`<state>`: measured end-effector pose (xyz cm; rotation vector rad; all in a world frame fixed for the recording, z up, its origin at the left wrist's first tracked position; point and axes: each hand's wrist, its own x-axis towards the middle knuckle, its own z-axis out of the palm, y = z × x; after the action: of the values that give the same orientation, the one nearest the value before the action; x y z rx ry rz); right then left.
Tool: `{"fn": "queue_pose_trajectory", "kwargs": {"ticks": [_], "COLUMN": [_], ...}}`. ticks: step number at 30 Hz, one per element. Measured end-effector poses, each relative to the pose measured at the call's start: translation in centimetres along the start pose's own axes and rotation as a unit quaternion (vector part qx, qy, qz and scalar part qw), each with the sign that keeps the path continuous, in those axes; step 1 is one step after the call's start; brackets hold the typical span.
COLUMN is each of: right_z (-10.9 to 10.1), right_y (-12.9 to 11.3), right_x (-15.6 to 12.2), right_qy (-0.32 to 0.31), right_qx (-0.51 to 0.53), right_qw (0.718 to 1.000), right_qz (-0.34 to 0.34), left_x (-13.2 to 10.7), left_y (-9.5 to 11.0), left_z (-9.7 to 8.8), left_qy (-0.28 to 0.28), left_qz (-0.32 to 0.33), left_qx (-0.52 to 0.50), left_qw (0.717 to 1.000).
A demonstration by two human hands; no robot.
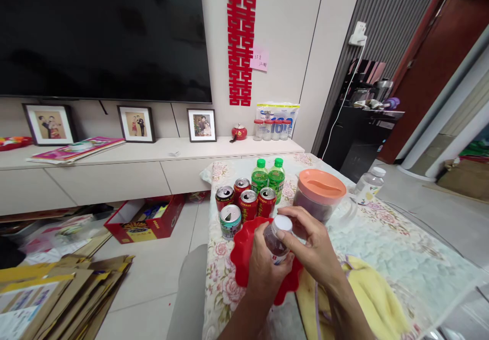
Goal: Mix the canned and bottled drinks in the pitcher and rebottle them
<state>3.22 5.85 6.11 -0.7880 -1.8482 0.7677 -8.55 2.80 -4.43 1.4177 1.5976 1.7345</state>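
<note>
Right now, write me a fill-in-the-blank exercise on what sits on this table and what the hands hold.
1. The right hand has its fingertips on the small bottle's white ____.
2. The left hand grips that bottle above a tray whose colour is ____.
3. The pitcher wears a lid whose colour is ____.
4. Behind the cans, the number of green bottles is ____.

Missing words: cap; red; orange; two.
</note>
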Motion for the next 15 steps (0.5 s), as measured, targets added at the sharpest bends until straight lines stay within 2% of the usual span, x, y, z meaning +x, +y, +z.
{"fn": "queue_pose_trajectory", "kwargs": {"ticks": [7,12,15], "right_z": [0.2,-1.8,-2.1], "right_y": [0.4,0.7,1.6], "right_x": [0.1,1.4,1.9], "right_qy": [-0.008,-0.118,-0.128], "right_qx": [0.023,0.104,0.169], "right_qw": [1.0,0.986,0.975], "right_qz": [0.015,0.05,0.07], "left_x": [0.0,0.1,0.2], "left_y": [0.2,0.5,0.6], "left_z": [0.0,0.0,-0.1], "left_qy": [-0.007,-0.006,-0.001], "left_qz": [-0.009,-0.019,-0.02], "left_qx": [-0.002,0.013,0.02], "left_qw": [1.0,1.0,1.0]}}
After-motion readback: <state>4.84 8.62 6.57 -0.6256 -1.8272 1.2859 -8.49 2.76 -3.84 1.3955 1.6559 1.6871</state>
